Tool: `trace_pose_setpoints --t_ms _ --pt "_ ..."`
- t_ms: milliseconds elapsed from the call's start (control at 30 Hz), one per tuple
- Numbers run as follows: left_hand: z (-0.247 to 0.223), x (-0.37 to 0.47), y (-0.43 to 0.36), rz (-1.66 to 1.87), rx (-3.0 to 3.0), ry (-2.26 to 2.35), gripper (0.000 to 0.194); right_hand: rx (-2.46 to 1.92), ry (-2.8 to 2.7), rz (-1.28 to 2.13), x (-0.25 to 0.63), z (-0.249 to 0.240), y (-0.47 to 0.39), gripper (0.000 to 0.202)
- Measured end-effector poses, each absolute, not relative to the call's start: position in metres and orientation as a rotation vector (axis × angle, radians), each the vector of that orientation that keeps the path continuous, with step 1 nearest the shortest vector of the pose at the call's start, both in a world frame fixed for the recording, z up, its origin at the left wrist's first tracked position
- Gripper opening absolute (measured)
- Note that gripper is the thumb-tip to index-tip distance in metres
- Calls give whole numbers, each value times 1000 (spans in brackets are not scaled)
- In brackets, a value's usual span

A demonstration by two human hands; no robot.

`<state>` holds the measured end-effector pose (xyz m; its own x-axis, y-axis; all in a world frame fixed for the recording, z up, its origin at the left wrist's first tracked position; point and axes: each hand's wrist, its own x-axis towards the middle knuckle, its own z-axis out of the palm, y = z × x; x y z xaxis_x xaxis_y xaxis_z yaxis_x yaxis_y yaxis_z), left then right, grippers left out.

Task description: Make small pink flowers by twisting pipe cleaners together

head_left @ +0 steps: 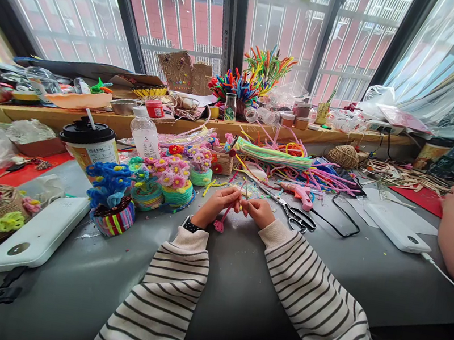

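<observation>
The work in hand looks like shaping or joining a small piece of pink fuzzy wire: both hands meet over the bench (236,278), fingertips just beside each other. The left hand (218,205) is pinched on the pink piece (218,226); the right hand (261,213) has its fingertips closed around a thin strand (248,190) that sticks up between them. Whether strand and piece are joined cannot be told, as the fingers cover that spot. The next move, as I judge it, calls for a steady left pinch and a small, close turn or press from the right, without crushing the soft pile. The piece is between the hands, its slim stem slanting down to a bunched, looped end that hangs below the left fingers; whether that end touches the bench is unclear. A dab of yellow shows near the fingertips, too small to identify.
</observation>
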<state>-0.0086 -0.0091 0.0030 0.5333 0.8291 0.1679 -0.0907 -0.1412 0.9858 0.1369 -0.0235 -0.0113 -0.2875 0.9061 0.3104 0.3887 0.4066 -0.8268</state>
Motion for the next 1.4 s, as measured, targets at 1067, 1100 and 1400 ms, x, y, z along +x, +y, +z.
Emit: trace_pose_setpoints --t_ms 1067,1100,1400 --pt "4 -10 -7 1071 1421 835 26 -1147 -1825 797 138 -10 -23 71" --pt "4 -10 -7 1074 1407 839 27 -1143 -1846 789 138 -11 -22 72" --pt "7 -10 -11 1084 1345 844 28 -1212 -1976 688 136 -14 -21 75"
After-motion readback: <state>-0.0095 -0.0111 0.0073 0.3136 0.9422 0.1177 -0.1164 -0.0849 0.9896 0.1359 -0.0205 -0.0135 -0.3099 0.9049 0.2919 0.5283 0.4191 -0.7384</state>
